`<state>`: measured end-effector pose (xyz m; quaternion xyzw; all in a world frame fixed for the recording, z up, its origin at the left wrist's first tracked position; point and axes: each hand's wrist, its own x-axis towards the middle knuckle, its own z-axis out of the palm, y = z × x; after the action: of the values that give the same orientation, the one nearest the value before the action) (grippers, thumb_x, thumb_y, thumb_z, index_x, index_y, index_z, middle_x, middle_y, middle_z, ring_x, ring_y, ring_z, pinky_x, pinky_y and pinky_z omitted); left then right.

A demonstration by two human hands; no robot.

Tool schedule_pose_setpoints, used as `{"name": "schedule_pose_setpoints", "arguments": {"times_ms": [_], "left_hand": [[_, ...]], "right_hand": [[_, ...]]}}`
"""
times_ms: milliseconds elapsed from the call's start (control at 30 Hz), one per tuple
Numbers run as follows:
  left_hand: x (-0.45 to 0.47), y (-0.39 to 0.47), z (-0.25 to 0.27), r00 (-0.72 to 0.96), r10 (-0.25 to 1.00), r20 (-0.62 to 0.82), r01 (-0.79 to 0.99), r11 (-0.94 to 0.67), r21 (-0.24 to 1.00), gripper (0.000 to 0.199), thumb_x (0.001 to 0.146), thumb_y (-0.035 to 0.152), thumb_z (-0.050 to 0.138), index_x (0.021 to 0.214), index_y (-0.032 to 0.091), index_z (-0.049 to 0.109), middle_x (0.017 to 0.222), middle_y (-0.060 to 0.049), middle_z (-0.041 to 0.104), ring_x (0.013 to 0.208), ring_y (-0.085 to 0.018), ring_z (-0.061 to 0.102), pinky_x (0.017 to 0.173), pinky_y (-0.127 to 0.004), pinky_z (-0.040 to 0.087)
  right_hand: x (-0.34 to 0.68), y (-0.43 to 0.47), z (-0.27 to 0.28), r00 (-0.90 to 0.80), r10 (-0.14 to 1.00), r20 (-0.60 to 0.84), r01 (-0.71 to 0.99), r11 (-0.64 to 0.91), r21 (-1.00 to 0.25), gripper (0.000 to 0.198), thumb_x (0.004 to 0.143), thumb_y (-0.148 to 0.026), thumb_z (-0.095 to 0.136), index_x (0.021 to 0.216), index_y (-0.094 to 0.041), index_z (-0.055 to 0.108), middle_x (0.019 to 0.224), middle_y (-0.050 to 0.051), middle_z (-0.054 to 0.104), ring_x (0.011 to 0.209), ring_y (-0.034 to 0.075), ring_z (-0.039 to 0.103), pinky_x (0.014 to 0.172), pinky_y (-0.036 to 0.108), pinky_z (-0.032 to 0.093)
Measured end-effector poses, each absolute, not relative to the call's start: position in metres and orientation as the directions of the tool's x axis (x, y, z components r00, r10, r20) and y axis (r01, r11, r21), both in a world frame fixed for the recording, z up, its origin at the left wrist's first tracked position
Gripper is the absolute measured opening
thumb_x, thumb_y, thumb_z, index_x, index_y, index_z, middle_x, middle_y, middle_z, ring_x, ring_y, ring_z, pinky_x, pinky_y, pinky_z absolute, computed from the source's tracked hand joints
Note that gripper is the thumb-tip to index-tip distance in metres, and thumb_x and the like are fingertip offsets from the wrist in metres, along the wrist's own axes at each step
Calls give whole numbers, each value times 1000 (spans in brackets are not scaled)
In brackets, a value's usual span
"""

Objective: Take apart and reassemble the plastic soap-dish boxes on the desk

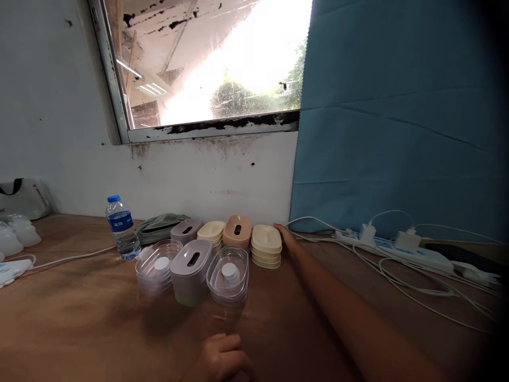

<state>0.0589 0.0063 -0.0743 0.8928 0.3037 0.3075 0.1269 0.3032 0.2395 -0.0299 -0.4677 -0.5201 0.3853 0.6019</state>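
Observation:
My right hand (286,239) reaches far out to the right side of a stack of cream plastic lids (266,240); most of its fingers are hidden behind the stack. Low in the view, my left hand (223,356) is closed above the table, its fingers curled; anything inside is hidden. Between the hands stand a lilac box with a slotted top (191,273) and a stack of clear trays with a white round piece (227,276). Another clear tray stack (157,265) sits to the left. Behind are a peach box (237,233), a second lilac box (186,229) and more cream lids (211,232).
A water bottle (123,229) and a grey-green pouch (159,228) stand left of the boxes. White cables and a power strip (413,255) lie at right before a blue cloth (397,132). Translucent containers (18,233) are far left. A wall with a window closes off the back.

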Motion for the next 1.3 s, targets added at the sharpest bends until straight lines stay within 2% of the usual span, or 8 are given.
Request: {"name": "schedule_pose_setpoints", "arguments": {"times_ms": [400, 633, 733, 867, 967, 1067, 1167, 1300], "left_hand": [[55, 15, -90, 656, 599, 458, 480, -800, 359, 55, 86, 52, 22, 65, 21, 62, 52, -1, 45, 48, -10, 37, 49, -23, 30], [56, 9, -60, 658, 616, 432, 493, -787, 371, 28, 81, 36, 46, 62, 21, 60, 52, 1, 46, 48, -9, 41, 49, -22, 31], [56, 2, -41, 584, 695, 419, 518, -717, 467, 6, 68, 19, 55, 63, 18, 58, 57, 0, 51, 54, -10, 47, 52, -20, 33], [54, -4, -31, 508, 777, 372, 571, -627, 529, 9, 68, 14, 51, 67, 16, 59, 54, 1, 51, 53, -10, 45, 53, -20, 33], [54, -4, -32, 512, 807, 295, 610, -583, 536, 13, 72, 18, 48, 74, 16, 60, 53, 2, 50, 51, -9, 43, 50, -20, 32], [56, -6, -34, 529, 808, 259, 671, -585, 455, 14, 73, 18, 45, 75, 17, 58, 58, 1, 53, 54, -11, 46, 52, -20, 32], [61, -11, -35, 564, 785, 255, 729, -619, 292, 9, 70, 17, 45, 68, 18, 54, 61, 0, 56, 58, -12, 49, 54, -22, 32], [69, -15, -34, 596, 775, 212, 767, -627, 135, 10, 69, 18, 45, 60, 18, 48, 63, -2, 59, 61, -14, 52, 57, -24, 33]], "right_hand": [[302, 253, -60, 69, 986, 150, -152, 159, -976, 27, 86, -28, 49, 109, -15, 50, 109, 6, 54, 91, 19, 56, 76, 38, 48], [314, 240, -56, 206, 957, 207, -133, 237, -962, 26, 86, -28, 48, 109, -16, 50, 109, 6, 54, 91, 18, 56, 76, 38, 48], [323, 218, -53, 290, 917, 273, -49, 299, -953, 27, 86, -28, 48, 110, -16, 50, 110, 6, 54, 92, 18, 56, 77, 38, 48], [334, 166, -54, 242, 909, 338, 116, 319, -941, 25, 86, -29, 48, 106, -15, 51, 104, 5, 56, 85, 16, 58, 72, 35, 49], [347, 109, -56, 129, 926, 355, 268, 312, -911, 21, 88, -31, 42, 93, -14, 54, 78, 0, 58, 61, 11, 55, 56, 26, 46], [365, 45, -50, -17, 927, 374, 442, 342, -829, 20, 83, -30, 42, 73, -18, 55, 56, -3, 51, 49, 11, 45, 49, 23, 36], [384, -15, -39, -222, 916, 335, 604, 398, -690, 15, 69, -27, 58, 57, -19, 54, 53, -3, 52, 51, 12, 43, 52, 24, 31], [400, -62, -26, -329, 910, 250, 758, 413, -505, 22, 72, -26, 53, 52, -18, 48, 52, -3, 50, 50, 11, 42, 50, 24, 25]]}}
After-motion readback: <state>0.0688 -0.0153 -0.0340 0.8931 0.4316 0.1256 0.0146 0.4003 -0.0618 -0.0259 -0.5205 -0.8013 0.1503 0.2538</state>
